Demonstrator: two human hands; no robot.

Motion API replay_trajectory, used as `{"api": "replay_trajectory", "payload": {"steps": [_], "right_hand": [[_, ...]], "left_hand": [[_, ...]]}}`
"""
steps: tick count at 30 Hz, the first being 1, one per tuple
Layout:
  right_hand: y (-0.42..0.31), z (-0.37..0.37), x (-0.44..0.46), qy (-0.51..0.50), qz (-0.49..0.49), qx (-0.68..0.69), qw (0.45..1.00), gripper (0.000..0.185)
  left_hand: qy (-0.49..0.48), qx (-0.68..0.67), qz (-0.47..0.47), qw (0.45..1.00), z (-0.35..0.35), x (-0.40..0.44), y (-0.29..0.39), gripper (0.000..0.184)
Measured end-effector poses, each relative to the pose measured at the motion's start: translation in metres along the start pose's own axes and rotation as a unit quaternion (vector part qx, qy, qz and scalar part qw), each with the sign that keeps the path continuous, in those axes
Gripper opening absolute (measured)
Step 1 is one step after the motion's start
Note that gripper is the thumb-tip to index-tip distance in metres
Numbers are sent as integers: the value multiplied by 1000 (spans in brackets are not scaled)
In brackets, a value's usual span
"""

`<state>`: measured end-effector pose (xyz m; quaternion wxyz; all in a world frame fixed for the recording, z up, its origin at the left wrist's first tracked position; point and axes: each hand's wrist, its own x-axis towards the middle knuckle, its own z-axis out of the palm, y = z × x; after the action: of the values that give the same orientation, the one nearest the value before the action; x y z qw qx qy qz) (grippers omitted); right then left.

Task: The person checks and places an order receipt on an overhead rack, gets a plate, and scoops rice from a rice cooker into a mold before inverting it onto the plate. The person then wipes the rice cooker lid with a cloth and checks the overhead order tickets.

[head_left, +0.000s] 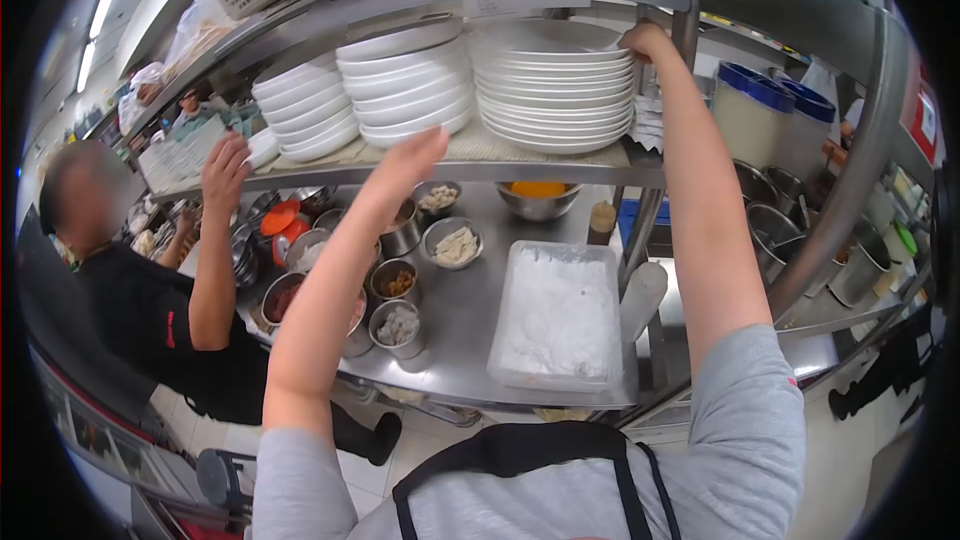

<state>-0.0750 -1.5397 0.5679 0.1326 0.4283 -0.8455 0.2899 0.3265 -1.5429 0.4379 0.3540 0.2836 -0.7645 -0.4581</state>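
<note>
On the steel shelf stands a tall stack of white plates (556, 90). My right hand (648, 42) is at the right rim of the top plate (560, 37), its fingers closed on the edge. My left hand (412, 158) is raised in front of the shelf, fingers stretched out and slightly blurred. It holds nothing that I can see. Just behind it rises a stack of white bowls (405, 80), and another stack of white dishes (305, 110) stands farther left.
Below the shelf, a clear plastic tub of white powder (556, 315) sits on the steel counter (465, 340). Metal containers of food (397, 325), a bowl with orange contents (538, 198) and a bottle (601, 223) stand around it. A co-worker (150, 290) reaches toward the shelf at left.
</note>
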Motion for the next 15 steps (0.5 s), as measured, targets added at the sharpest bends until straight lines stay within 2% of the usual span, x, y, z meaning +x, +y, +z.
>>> {"api": "replay_trajectory", "payload": {"steps": [1,3,4,5,6,8,9,10,12,13,15], "right_hand": [[2,3,4,-94,2,22,995,19],[11,28,34,-98,-4,6,995,15],[13,30,48,-105,-17,-7,994,13],[0,11,22,-93,-13,-38,995,14],[-1,11,21,-89,-13,-42,995,14],[-2,15,24,-28,28,-18,999,18],[-1,12,20,-34,29,6,999,22],[1,14,25,-33,28,5,999,22],[5,18,27,-38,41,72,996,21],[11,21,30,-39,43,71,996,21],[18,29,29,7,35,266,963,17]], "left_hand": [[11,-68,0,998,5,34,10,77],[60,-128,-11,990,17,92,30,78],[95,-143,-26,985,24,117,41,70],[130,-159,-45,978,29,137,47,61],[128,-163,-41,977,30,161,42,61],[75,-218,14,973,34,200,26,35],[109,-275,-11,955,41,202,31,13],[109,-276,-10,955,41,208,29,13],[111,-276,-31,954,42,212,31,30],[110,-277,-33,954,44,211,30,30],[99,-324,-6,941,44,205,31,7]]}}
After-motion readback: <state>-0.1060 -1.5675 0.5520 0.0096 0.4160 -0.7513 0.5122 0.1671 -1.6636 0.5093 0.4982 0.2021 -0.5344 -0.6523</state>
